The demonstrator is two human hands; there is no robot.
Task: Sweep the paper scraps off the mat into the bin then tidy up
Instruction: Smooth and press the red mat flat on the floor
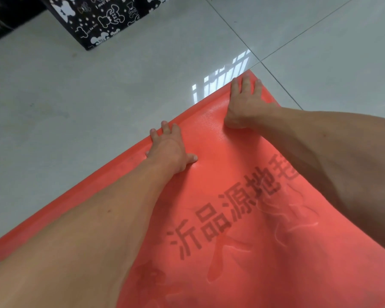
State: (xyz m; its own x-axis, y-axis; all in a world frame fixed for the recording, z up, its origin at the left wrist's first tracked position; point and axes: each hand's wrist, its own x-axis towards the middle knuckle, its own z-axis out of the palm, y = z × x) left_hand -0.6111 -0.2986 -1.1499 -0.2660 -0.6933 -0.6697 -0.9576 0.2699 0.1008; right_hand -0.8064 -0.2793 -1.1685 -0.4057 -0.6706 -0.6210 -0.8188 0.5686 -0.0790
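Note:
A red mat (220, 218) with dark printed characters lies on the tiled floor, its underside up. Along its far edge runs a narrow fold or roll. My left hand (169, 150) rests flat on that far edge, fingers spread over the fold and thumb on the mat. My right hand (242, 103) presses on the same edge near the far corner, fingers spread. No paper scraps or bin show in this view.
A black box (98, 18) with white bear prints stands on the floor at the far left. Pale floor tiles (76, 96) with dark grout lines surround the mat, with a window glare beyond the mat's far corner.

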